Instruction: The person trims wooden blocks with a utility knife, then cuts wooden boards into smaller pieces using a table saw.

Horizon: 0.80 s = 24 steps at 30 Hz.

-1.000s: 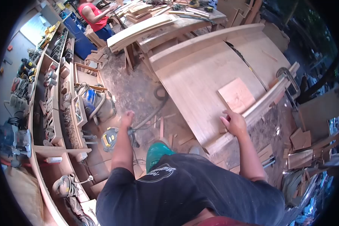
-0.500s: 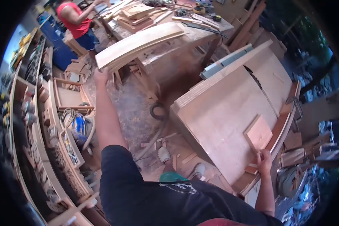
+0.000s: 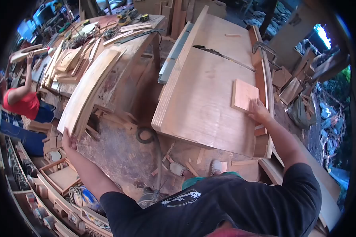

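Note:
My left hand is closed on the near end of a long pale wooden board, which lies on similar boards at the workbench's edge. My right hand grips the near corner of a square wooden board, its fingers over the edge. That square board lies flat on the saw table, close to the wooden fence along the right side. A toothed saw blade rises through a slot in the table, beyond the square board and apart from it.
A C-clamp sits on the fence. Wood pieces, cables and tools cover the workbench. A person in a red top works at its far left. A hose and wood scraps lie on the floor; shelves stand at lower left.
The view has swung to the right. My right hand has shifted further onto the square board's corner. My left hand stays at the end of the long board. The other person's arms are raised higher.

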Available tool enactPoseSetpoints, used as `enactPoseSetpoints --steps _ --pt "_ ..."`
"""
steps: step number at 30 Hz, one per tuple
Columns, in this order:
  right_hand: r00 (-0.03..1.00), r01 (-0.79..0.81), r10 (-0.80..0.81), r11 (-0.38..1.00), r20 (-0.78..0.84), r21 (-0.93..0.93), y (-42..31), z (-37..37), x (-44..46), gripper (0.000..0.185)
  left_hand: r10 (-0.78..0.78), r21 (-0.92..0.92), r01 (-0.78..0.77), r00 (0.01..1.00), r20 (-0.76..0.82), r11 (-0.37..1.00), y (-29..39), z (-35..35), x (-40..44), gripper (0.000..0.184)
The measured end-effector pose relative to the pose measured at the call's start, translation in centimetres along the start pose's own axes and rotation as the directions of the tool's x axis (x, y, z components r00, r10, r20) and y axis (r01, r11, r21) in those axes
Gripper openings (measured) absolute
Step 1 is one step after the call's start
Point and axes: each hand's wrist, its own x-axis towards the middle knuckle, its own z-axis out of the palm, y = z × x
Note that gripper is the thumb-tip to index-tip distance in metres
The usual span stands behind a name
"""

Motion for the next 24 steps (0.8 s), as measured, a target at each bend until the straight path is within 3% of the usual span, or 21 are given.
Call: enactPoseSetpoints --steps 1,2,3,4,6,7,9,11,13,15,16,17,19,21,22,24 --pt "0.989 -0.121 0.122 0.993 0.086 -0.013 -1.1 -0.1 1.2 0.085 0.014 0.006 -0.015 1.0 0.015 1.0 0.5 1.1 -2.1 0.041" --pt "0.956 -0.238 0.24 0.971 0.171 -0.033 -2.7 -0.4 2.5 0.089 0.106 -0.142 -0.095 0.992 0.066 0.985 0.9 2.5 -4.9 0.042" --pt "0.953 -0.253 0.252 0.967 0.166 -0.017 -3.4 -0.8 3.3 0.089 0.2 -0.289 -0.163 0.974 0.105 0.943 1.2 3.3 -6.8 0.043" --pt "0.953 -0.239 0.24 0.971 0.186 -0.027 -3.8 -1.2 3.7 0.086 0.214 -0.281 -0.173 0.969 0.12 0.944 1.6 3.5 -8.0 0.043" --pt "0.947 -0.2 0.2 0.979 0.252 -0.024 -5.8 -2.3 3.8 0.08 0.338 -0.312 -0.319 0.941 0.006 0.895 1.5 2.9 -10.2 0.046" --pt "0.943 -0.169 0.165 0.986 0.288 -0.012 -6.7 -3.2 4.2 0.076 0.347 -0.31 -0.327 0.938 0.01 0.893 1.5 3.0 -12.6 0.046" --pt "0.981 0.115 -0.129 0.988 0.147 0.1 -5.8 1.7 6.4 0.066 0.448 -0.261 -0.465 0.885 -0.125 0.846 1.4 3.8 -19.9 0.053" --pt "0.978 0.186 -0.192 0.979 0.082 0.078 -9.9 2.0 7.0 0.058 0.459 -0.304 -0.51 0.859 -0.228 0.805 0.3 4.0 -25.6 0.054" --pt "0.952 0.297 -0.303 0.949 0.044 0.101 -13.5 1.8 7.6 0.054 0.472 -0.313 -0.536 0.842 -0.26 0.784 -1.0 4.3 -31.5 0.057" --pt "0.892 0.453 -0.453 0.892 -0.001 0.002 -17.4 2.9 8.5 0.059 0.493 -0.39 -0.538 0.843 -0.216 0.747 -3.0 4.4 -36.5 0.053" --pt "0.823 0.56 -0.567 0.82 0.029 0.118 -19.0 2.0 8.7 0.053 0.512 -0.386 -0.551 0.833 -0.209 0.74 -3.8 4.4 -39.1 0.053" --pt "0.757 0.642 -0.651 0.722 -0.062 0.258 -19.7 0.1 8.1 0.047 0.518 -0.433 -0.525 0.843 -0.145 0.733 -4.8 4.6 -41.7 0.048" --pt "0.697 0.667 -0.684 0.509 -0.216 0.543 -21.2 0.4 8.6 0.046 0.521 -0.471 -0.497 0.849 -0.09 0.729 -7.4 6.6 -47.7 0.044" --pt "0.701 0.656 -0.657 0.443 -0.276 0.612 -18.6 -1.9 6.9 0.047 0.466 -0.481 -0.422 0.884 -0.03 0.768 -10.1 10.4 -54.9 0.022" --pt "0.712 0.636 -0.619 0.371 -0.33 0.676 -16.9 -3.1 5.6 0.048 0.406 -0.485 -0.364 0.913 -0.019 0.795 -12.4 12.0 -57.8 0.022" --pt "0.831 0.475 -0.487 0.372 -0.268 0.798 -10.8 -4.3 3.8 0.046 0.29 -0.478 -0.25 0.957 0.011 0.842 -17.8 16.2 -63.6 0.022"
